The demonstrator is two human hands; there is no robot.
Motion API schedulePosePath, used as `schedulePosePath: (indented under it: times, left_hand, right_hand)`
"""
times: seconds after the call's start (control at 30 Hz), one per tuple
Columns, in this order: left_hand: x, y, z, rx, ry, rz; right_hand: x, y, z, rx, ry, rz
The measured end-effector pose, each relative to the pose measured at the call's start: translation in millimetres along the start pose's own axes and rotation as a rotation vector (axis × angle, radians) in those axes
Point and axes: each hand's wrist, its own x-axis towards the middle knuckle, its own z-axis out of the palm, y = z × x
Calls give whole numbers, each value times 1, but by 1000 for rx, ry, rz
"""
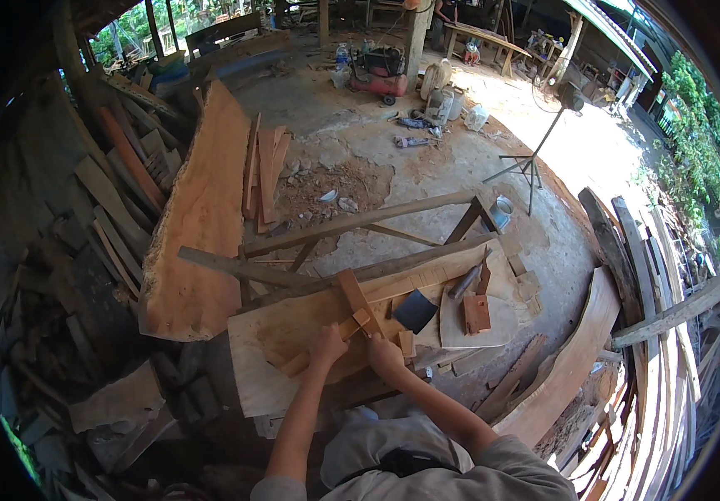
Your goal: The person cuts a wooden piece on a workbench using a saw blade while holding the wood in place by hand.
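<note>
My left hand (326, 344) is closed round a narrow wooden piece (297, 364); its squared, lighter end (361, 317) shows past my fingers. Close beside it, my right hand (386, 355) is closed with the fingers pinched at a thin dark thing too small to make out. Both hands are over the pale wooden workbench top (251, 367). A reddish board (351, 292) lies just beyond them, touching or nearly touching the wooden piece. Right of my right hand are a small wood block (407, 343) and a dark, slightly curled sheet (415, 311).
On the bench's right lie a dark-handled tool (463, 283) and a reddish wooden block (477, 314). A long live-edge slab (201, 217) leans at left beside stacked offcuts. A wooden frame (360, 221) stands beyond the bench. Farther off are a red compressor (378, 83) and a tripod stand (535, 163).
</note>
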Motion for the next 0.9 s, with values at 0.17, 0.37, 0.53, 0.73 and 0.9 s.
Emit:
schedulePosePath:
  times: [0.17,0.37,0.53,0.73,0.9]
  left_hand:
    - [-2,1,-7,9,-13,-8]
    - [-3,1,-6,-47,11,-16]
    - [-1,3,-5,-11,11,-8]
    - [-2,4,-4,-10,59,15]
    - [-3,4,-2,-17,89,36]
  right_hand:
    - [-44,16,-15,-35,-119,61]
    - [-99,59,-28,145,-85,19]
    - [-79,73,-46,685,-505,419]
    - [-97,83,-63,1292,-629,472]
    - [-108,85,-69,1203,-612,457]
